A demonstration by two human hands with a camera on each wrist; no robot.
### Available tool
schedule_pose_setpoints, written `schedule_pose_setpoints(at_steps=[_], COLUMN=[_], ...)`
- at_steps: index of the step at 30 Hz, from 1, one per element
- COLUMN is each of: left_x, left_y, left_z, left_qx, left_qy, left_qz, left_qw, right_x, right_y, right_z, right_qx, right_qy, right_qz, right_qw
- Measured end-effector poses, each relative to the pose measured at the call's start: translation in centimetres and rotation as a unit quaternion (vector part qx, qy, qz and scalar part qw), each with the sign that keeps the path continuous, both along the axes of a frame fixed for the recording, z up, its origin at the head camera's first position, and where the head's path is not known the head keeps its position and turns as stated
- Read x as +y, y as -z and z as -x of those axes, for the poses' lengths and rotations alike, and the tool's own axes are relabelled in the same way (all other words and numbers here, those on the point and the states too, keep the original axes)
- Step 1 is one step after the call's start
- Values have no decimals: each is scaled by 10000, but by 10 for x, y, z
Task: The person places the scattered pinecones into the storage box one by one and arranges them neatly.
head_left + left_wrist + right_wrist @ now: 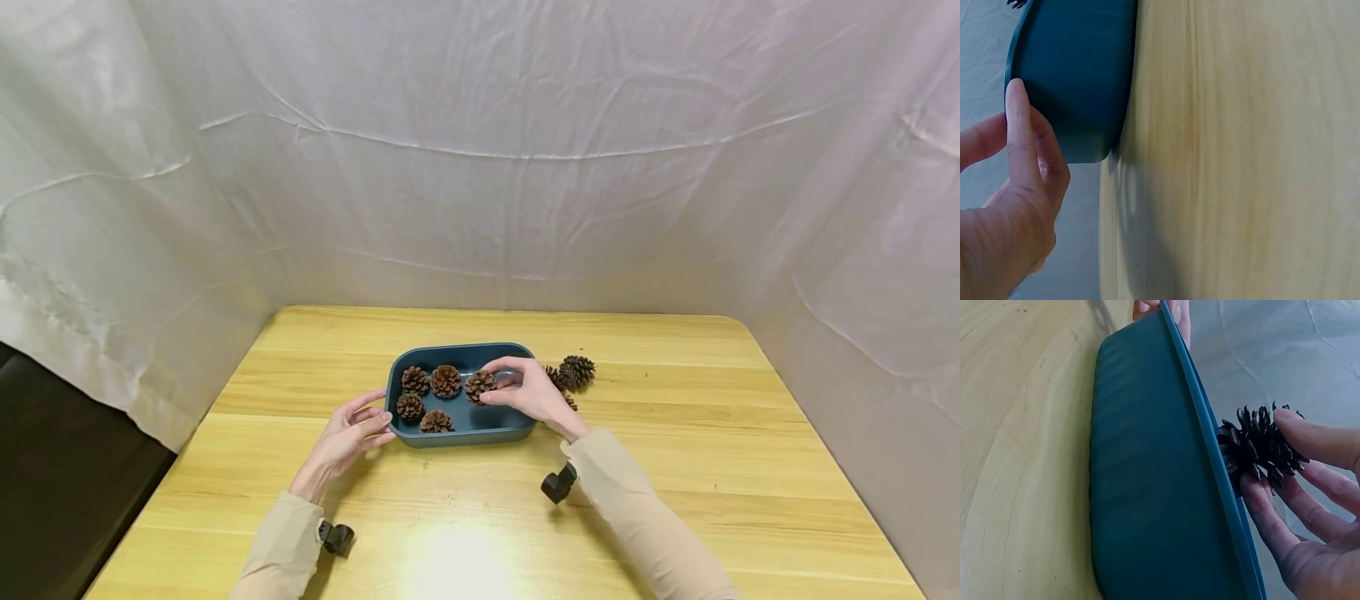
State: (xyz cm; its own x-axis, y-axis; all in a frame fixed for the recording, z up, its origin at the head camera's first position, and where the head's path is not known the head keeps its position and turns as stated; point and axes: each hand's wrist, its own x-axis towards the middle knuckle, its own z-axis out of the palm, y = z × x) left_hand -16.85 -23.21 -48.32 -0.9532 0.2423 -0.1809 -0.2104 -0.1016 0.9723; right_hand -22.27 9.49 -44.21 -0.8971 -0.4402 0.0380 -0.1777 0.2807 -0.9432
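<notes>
A dark teal rectangular tray (487, 437) lies on the table with several brown pine cones inside, among them one pine cone (446, 381) near the back wall. My left hand (347, 437) grips the tray's left end, thumb on the rim and fingers against the outside; the left wrist view shows this hand (1022, 187) at the rim close up. Over the tray's right half, my right hand (528, 392) pinches a pine cone (480, 387) between thumb and fingers. In the right wrist view that pine cone (1260, 447) is at rim height, partly behind the tray's edge.
More pine cones (577, 372) lie on the table just right of the tray, partly hidden by the right hand. The wooden table (675, 467) reaches back to a pale hanging cloth (510, 208). A dark surface (67, 475) stands at the far left.
</notes>
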Motion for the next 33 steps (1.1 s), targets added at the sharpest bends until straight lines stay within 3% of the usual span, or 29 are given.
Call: schedule_pose_setpoints(at_steps=[14,22,33], left_x=[0,0,0], left_y=[1,1,0], left_z=[1,1,0], left_qx=[46,46,54], left_qy=[0,-9,-1], left_qz=[-76,-38,-43], left_qw=[10000,10000,10000], right_x=[-12,-19,-24], right_y=[3,4,7], right_z=[5,9,14], right_qx=[-8,-271,-281], right_qy=[-63,-84,-112], right_qz=[-363,-295,-417], right_qw=[9993,9992,9987])
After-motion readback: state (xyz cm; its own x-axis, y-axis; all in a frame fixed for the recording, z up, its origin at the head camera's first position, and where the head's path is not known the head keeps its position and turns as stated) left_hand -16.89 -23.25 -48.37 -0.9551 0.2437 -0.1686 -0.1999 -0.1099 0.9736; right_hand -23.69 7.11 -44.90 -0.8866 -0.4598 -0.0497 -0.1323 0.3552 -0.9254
